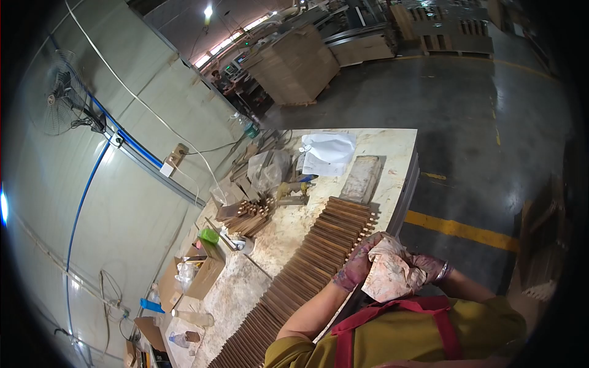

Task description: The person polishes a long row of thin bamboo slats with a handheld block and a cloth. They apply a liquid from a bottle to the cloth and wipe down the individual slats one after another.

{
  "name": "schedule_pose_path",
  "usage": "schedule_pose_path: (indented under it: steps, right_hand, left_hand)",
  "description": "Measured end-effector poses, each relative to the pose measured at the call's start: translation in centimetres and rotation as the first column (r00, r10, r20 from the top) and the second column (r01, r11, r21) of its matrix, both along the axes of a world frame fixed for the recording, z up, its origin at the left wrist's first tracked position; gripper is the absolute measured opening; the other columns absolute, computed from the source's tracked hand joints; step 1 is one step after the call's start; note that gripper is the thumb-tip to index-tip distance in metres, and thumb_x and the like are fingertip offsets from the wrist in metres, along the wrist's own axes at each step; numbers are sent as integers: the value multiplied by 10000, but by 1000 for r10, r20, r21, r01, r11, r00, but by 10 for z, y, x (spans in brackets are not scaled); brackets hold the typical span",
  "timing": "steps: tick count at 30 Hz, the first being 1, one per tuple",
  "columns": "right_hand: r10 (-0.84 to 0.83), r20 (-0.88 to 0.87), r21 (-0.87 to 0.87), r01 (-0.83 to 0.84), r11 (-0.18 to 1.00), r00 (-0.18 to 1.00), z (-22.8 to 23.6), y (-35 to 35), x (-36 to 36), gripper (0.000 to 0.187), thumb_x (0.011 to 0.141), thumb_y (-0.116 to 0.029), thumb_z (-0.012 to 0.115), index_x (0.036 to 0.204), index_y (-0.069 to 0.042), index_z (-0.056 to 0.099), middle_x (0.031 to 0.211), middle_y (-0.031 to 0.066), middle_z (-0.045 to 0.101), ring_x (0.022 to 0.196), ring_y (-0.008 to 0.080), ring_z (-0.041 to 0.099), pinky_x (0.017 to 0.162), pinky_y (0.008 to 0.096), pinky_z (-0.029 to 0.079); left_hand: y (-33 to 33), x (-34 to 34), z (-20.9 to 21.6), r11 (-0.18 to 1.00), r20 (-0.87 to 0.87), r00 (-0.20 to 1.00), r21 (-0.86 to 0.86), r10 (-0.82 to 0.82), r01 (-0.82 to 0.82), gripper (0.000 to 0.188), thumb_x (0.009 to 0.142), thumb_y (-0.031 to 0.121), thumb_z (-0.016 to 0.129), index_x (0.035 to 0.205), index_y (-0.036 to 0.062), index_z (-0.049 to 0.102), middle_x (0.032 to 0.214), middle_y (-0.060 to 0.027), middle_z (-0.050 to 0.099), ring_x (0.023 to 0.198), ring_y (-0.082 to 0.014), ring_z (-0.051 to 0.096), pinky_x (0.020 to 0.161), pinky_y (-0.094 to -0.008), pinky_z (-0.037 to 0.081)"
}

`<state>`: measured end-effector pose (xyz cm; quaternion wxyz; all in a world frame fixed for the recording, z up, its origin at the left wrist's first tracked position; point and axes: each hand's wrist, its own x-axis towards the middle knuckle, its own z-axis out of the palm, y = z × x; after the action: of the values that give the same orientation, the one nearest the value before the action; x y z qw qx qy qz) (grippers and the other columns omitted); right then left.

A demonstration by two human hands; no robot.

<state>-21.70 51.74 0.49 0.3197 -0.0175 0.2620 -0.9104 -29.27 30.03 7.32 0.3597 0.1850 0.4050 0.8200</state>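
A crumpled white rag (392, 273) with orange-brown stains is bunched up between my two hands, close to my body at the table's right edge. My left hand (361, 262) is closed on the rag's left side, and my right hand (429, 267) grips it from the right. Both hands look reddish-purple; whether from stain or thin gloves I cannot tell. Just left of them, a long row of dark brown wooden slats (307, 257) lies side by side on the table, pale peg-like ends showing along the right. Folds of cloth hide some fingertips.
The stained white table (270, 236) also carries a flat block (362, 178), a white sheet (328, 153), a yellow nail gun-like tool (291, 191), a pile of shorter wood pieces (248, 218), a cardboard box (205, 276) and bottles (195, 318). A wall fan (61, 95) hangs left.
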Motion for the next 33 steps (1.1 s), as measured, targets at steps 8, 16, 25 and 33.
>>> schedule_pose_path:
  steps: [8, 16, 25, 33]
  right_hand:
    - [-455, -122, 72, 465, 883, 882, 66, 16, -8, 180, 933, -102, 634, 1094, -21, 644, 997, 58, 681, 884, 151, 655, 759, 289, 537]
    - [-332, -1, 97, 331, 939, 943, 66, -12, -7, 239, 964, -96, 576, 1183, -6, 605, 996, 27, 667, 876, 86, 622, 741, 232, 516]
    - [-327, -332, 225, 411, 884, 885, 113, -33, 0, 334, 973, -140, 564, 1285, -21, 569, 1205, 74, 618, 1122, 161, 574, 943, 313, 471]
    - [-385, -522, 538, 644, 545, 761, 52, 9, -28, 501, 941, -164, 625, 1385, -8, 454, 1355, 129, 518, 1291, 209, 469, 1069, 325, 400]
  left_hand:
    - [-23, -20, 60, 794, -267, 962, -572, 55, -204, 422, 989, 148, 556, 1398, 99, 465, 1103, -52, 602, 983, -153, 588, 833, -278, 481]
    - [15, 33, 73, 803, -456, 881, -567, -125, -180, 828, 907, 122, 685, 1541, 118, 152, 1482, -96, 376, 1333, -208, 399, 1086, -326, 371]
    - [-10, 48, 68, 851, -132, 982, -522, -137, 48, 353, 1009, 144, 475, 1333, 5, 476, 1232, -124, 573, 1103, -188, 572, 905, -311, 504]
    - [-150, -15, 129, 457, -542, 504, -233, 672, -859, 440, 1003, 326, 513, 1316, 18, 492, 1150, -70, 585, 992, -171, 580, 820, -296, 505]
